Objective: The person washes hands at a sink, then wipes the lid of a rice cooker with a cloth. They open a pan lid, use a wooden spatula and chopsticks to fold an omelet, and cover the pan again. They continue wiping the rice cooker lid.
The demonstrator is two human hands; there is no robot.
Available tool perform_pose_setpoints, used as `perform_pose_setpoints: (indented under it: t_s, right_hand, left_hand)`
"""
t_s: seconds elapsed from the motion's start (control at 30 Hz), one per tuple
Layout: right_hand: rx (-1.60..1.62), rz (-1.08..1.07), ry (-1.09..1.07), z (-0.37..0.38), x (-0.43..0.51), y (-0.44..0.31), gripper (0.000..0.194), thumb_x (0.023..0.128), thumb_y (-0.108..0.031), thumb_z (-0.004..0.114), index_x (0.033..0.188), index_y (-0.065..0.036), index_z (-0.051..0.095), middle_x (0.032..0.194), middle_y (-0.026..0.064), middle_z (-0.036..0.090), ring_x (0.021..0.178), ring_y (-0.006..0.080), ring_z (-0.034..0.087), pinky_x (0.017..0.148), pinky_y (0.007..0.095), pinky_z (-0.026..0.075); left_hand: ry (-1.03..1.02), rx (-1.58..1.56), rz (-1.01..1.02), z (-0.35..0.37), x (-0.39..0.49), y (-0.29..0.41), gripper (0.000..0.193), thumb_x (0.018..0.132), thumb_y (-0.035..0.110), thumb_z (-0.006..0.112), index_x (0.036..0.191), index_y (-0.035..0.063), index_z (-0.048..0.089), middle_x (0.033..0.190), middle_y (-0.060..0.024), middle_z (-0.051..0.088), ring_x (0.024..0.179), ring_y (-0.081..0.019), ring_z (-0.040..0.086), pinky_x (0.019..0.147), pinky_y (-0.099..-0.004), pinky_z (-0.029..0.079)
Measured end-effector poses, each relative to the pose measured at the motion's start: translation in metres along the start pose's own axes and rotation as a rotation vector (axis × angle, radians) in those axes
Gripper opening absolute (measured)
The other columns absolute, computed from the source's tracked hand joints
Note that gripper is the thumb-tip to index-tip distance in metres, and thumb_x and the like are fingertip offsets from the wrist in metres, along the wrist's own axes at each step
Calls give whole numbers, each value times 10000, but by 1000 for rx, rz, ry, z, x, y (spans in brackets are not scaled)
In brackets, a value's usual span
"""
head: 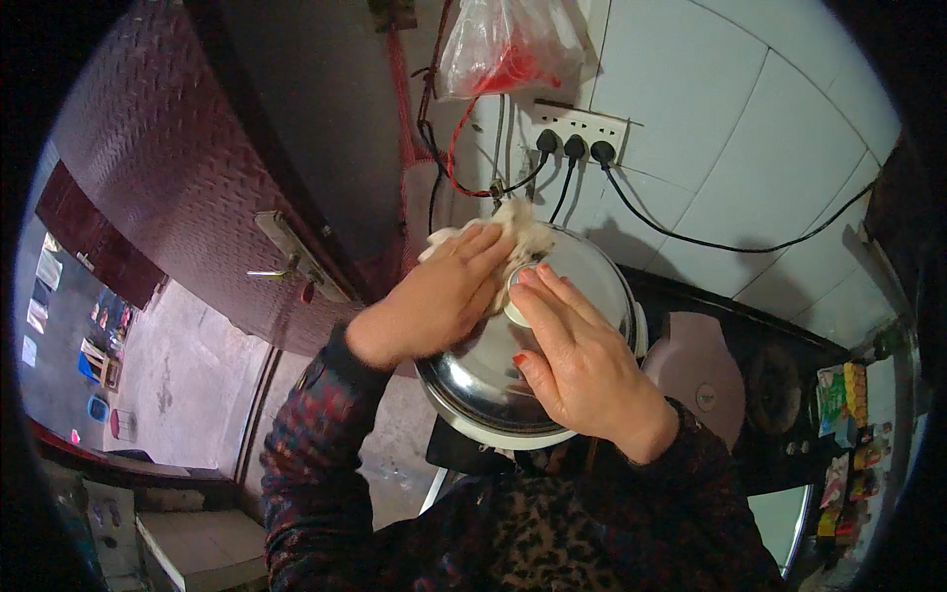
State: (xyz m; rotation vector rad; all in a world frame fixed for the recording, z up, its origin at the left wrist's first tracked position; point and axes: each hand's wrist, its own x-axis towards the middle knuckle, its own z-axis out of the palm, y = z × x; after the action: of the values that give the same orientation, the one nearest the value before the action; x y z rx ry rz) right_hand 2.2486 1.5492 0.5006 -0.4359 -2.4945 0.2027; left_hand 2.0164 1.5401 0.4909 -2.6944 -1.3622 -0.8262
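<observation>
A round pot [436, 403] with a shiny metal lid [592, 259] stands before me on a dark counter. My left hand [451, 285] lies flat over a crumpled cream cloth [521, 226], pressing it against the lid's far left side. At the lid's centre is a pale round knob [514, 314], partly covered by the fingers of my right hand [581, 348]. Those fingers are stretched out on top of the knob, with the thumb held apart over the lid. Part of the cloth is hidden under my left hand.
Three black plugs [575, 148] sit in a wall socket strip [551, 118], their cords hanging behind the pot. Above hangs a plastic bag [510, 52]. A pinkish appliance [699, 370] and a stove burner [774, 388] lie right. A door [214, 170] stands open left.
</observation>
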Motion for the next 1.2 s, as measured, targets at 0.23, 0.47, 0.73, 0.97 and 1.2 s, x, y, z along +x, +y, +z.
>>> perform_pose_setpoints:
  t_s: [0.23, 0.47, 0.73, 0.97, 1.2]
  right_hand:
    - [30, -33, -17, -2, -1, 4, 591, 904, -189, 653, 1363, 113, 435, 1360, 311, 519, 1342, 462, 439, 1172, 467, 321]
    - [20, -12, -22, -4, 1, 1, 579, 914, -187, 642, 1355, 124, 433, 1348, 310, 530, 1342, 449, 449, 1174, 458, 320]
    - [59, -21, -18, -6, 0, 5, 563, 912, -183, 644, 1341, 121, 442, 1341, 302, 537, 1329, 456, 456, 1160, 464, 334]
    - [62, -35, -16, -5, -1, 5, 563, 909, -171, 645, 1348, 114, 439, 1349, 296, 533, 1329, 461, 453, 1154, 472, 339]
    - [68, -22, -7, -6, 1, 3, 557, 908, -162, 641, 1341, 123, 439, 1336, 294, 542, 1324, 456, 462, 1160, 458, 335]
  left_hand:
    - [-65, 94, -233, -9, -39, 69, 575, 912, 111, 580, 1420, -100, 411, 1461, -306, 429, 1384, -477, 377, 1170, -510, 288]
    - [-93, -113, -167, 12, 23, -29, 478, 970, 148, 516, 1379, -90, 447, 1382, -338, 482, 1279, -470, 475, 1062, -463, 423]
    - [-38, -15, -317, -10, -48, 53, 579, 932, 103, 572, 1449, -80, 387, 1520, -322, 335, 1419, -489, 318, 1177, -478, 294]
    - [-50, 4, -301, -8, -46, 56, 588, 922, 105, 582, 1439, -97, 388, 1498, -310, 364, 1412, -501, 309, 1169, -496, 297]
    - [36, -186, -299, 12, -1, -15, 487, 989, 184, 500, 1393, -84, 452, 1412, -310, 475, 1342, -456, 419, 1106, -462, 375]
